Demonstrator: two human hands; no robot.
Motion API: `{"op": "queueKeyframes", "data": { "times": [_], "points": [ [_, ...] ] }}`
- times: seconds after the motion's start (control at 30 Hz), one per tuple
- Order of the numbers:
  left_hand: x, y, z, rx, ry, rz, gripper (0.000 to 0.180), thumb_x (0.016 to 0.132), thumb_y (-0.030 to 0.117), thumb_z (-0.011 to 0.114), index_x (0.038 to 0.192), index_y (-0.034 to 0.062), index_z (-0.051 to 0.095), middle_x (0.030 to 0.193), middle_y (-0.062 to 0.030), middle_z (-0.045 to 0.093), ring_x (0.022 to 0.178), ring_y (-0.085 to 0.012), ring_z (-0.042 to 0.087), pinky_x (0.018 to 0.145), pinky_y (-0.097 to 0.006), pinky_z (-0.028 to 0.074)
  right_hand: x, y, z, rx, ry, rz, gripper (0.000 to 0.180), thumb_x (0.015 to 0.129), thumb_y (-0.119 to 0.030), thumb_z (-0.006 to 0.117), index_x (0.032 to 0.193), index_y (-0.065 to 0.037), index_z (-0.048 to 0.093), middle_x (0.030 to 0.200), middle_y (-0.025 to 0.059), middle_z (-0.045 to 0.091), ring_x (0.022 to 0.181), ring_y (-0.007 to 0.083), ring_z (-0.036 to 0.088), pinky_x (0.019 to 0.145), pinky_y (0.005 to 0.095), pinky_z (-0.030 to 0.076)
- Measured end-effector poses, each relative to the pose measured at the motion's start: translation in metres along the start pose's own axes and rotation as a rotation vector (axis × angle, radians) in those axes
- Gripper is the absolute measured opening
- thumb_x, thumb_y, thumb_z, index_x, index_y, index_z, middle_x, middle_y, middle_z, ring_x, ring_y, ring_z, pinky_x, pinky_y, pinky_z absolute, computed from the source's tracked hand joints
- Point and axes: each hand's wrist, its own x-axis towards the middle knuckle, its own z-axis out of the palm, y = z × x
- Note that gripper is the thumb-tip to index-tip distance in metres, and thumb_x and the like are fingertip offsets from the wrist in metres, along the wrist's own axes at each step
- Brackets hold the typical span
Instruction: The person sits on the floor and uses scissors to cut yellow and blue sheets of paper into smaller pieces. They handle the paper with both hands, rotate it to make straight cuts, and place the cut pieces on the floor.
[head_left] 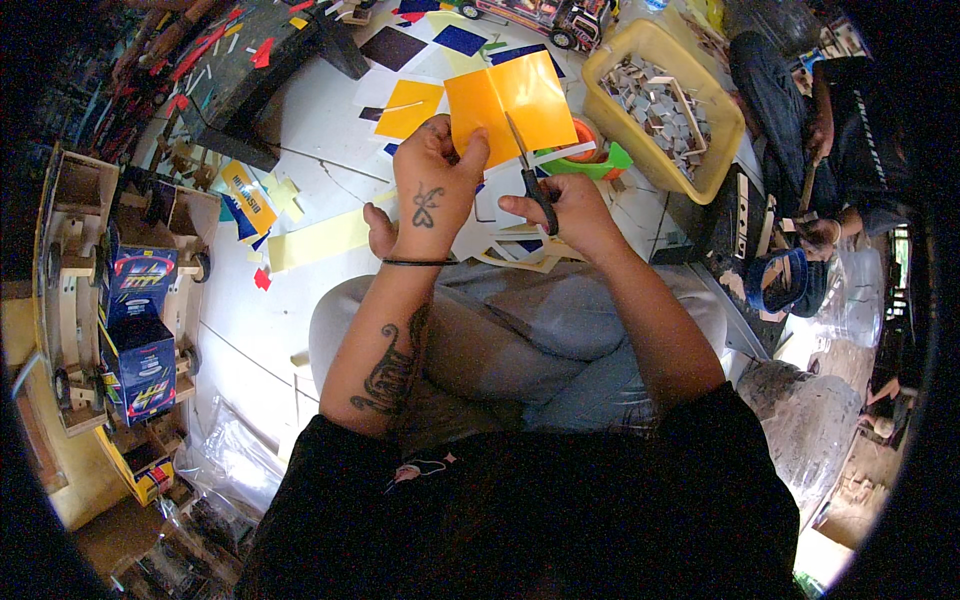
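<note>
My left hand (438, 185) pinches the lower left part of a glossy orange-yellow sheet (535, 90), which has a crease down its middle. In my right hand (578, 212) is a pair of scissors (532, 183) with black handles, gripped by the loops. The blades point up and away from me and meet the sheet's lower edge just right of the crease. Another orange-yellow piece (408, 112) lies on the floor beyond my left hand. Near it are a dark square (391, 47) and a blue piece (460, 40).
A yellow tub (722, 165) of small grey pieces stands right, beside a green-and-orange round object (610, 162). At left are wooden toy trucks (140, 300) and a dark low bench (225, 110) strewn with scraps. Another person's hand (820, 135) holds a stick-like tool at far right.
</note>
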Motion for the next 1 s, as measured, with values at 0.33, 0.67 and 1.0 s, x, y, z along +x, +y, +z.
{"op": "queueKeyframes", "data": {
  "times": [0.33, 0.67, 1.0],
  "points": [
    [0.000, -0.001, -0.001, -0.071, -0.122, -0.008, 0.016, 0.079, 0.013, 0.059, 0.086, -0.0019, 0.058, 0.062, -0.0022, 0.058, 0.044, -0.0058, 0.047, 0.041, -0.019, 0.037, 0.001, -0.001, -0.004, 0.069, -0.002, 0.008, 0.057, 0.057, -0.059, 0.067, 0.057, -0.002, 0.058, 0.054, 0.0082, 0.056, 0.051, 0.0196, 0.055, 0.053, 0.0306, 0.044],
    [0.000, 0.000, 0.000, -0.136, -0.142, -0.014, 0.014, 0.078, 0.010, 0.058, 0.079, -0.0038, 0.056, 0.057, -0.0042, 0.056, 0.043, -0.0068, 0.050, 0.041, -0.019, 0.038, 0.000, 0.001, -0.002, 0.162, 0.013, 0.010, 0.051, 0.058, -0.055, 0.070, 0.066, -0.006, 0.062, 0.057, 0.0048, 0.057, 0.053, 0.0161, 0.055, 0.055, 0.0286, 0.043],
    [-0.005, 0.007, 0.002, -0.163, -0.194, -0.063, 0.012, 0.079, 0.009, 0.057, 0.081, -0.0032, 0.056, 0.059, -0.0027, 0.056, 0.045, -0.0054, 0.048, 0.042, -0.018, 0.037, -0.004, -0.010, -0.009, 0.115, 0.063, -0.069, 0.058, 0.060, -0.052, 0.070, 0.094, -0.006, 0.058, 0.071, 0.0079, 0.060, 0.067, 0.0175, 0.057, 0.065, 0.0306, 0.044]
  ]
}}
